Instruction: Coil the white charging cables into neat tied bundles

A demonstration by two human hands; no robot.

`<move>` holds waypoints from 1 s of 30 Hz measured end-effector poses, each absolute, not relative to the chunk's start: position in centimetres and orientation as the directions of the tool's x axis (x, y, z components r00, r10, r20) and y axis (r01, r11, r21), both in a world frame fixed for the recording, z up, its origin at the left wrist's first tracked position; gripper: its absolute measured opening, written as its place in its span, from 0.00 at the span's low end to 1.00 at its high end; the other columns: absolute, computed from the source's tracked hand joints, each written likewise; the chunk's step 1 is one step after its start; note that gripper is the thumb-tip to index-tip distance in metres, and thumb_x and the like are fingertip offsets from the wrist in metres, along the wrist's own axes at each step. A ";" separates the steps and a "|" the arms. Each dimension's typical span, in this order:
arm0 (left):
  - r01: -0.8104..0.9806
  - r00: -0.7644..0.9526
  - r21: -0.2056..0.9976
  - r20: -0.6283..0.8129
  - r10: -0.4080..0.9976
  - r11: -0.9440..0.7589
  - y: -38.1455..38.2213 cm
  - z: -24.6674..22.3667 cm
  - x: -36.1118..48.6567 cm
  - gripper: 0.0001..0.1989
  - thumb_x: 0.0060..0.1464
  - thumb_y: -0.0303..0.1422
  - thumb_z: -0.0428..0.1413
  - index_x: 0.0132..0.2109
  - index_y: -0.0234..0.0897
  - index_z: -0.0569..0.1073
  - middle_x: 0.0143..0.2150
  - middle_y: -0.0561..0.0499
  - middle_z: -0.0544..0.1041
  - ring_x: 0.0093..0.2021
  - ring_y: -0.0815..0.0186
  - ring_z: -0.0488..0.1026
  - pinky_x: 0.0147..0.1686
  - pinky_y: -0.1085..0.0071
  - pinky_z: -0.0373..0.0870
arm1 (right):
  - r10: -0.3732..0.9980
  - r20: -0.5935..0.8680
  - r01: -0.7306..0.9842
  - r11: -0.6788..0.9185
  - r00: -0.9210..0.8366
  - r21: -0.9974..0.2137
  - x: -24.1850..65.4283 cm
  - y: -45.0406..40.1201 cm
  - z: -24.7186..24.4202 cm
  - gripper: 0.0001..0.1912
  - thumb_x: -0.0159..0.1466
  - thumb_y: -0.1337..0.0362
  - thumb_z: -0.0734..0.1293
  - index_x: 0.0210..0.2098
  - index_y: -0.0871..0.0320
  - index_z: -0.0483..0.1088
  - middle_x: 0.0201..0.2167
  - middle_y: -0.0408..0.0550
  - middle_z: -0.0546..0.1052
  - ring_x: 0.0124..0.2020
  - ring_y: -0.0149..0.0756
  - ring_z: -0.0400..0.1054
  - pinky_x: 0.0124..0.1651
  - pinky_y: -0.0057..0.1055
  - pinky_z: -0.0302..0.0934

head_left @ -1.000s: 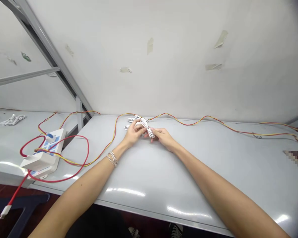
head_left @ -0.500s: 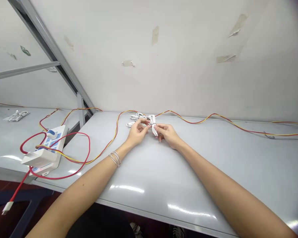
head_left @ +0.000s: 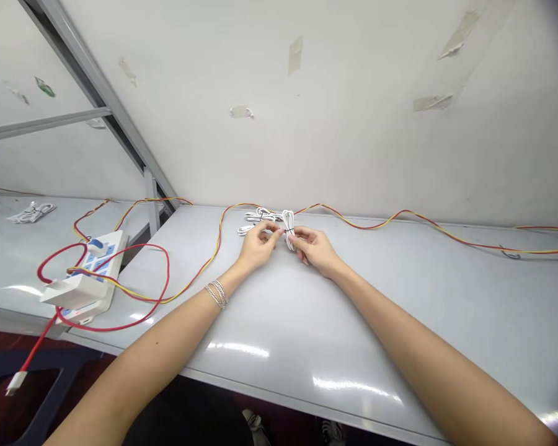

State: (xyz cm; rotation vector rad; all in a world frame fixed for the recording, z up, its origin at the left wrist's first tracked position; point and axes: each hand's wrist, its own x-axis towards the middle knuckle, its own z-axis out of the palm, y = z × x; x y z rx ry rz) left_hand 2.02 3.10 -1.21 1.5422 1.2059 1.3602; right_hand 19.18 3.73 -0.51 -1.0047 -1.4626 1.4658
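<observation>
A coiled white cable (head_left: 288, 219) with a dark tie round its middle stands upright between my two hands. My right hand (head_left: 317, 249) grips its right side between thumb and fingers. From the left, my left hand (head_left: 259, 243) has thumb and forefinger pinched together at the tie. Whatever that pinch holds is too small to make out clearly, but it appears to be the tie's end. Just behind my left hand lie more coiled white cables (head_left: 263, 214), also bound with dark ties and partly hidden by my fingers.
A white power strip (head_left: 114, 263) with blue sockets, a plugged-in white adapter (head_left: 77, 291) and a looped red cable (head_left: 168, 272) sits at the left. Red and yellow wires (head_left: 353, 224) run along the grey table's back edge. Another white cable bundle (head_left: 31, 213) lies far left.
The view has shifted slightly. The coiled cable stands a little more upright between my hands, and my left finger and thumb are closer to its tie.
</observation>
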 end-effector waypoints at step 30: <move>0.172 0.052 0.958 0.223 0.974 -0.228 3.3 -1.1 1.8 0.11 0.50 0.37 0.62 0.28 0.33 0.73 0.26 0.52 0.74 0.23 0.72 0.69 0.25 0.74 0.68 | 0.936 0.145 -0.224 0.074 -0.320 -0.972 18.8 3.7 -1.4 0.31 0.44 0.63 0.80 0.48 0.57 0.75 0.49 0.52 0.78 0.52 0.49 0.73 0.54 0.45 0.70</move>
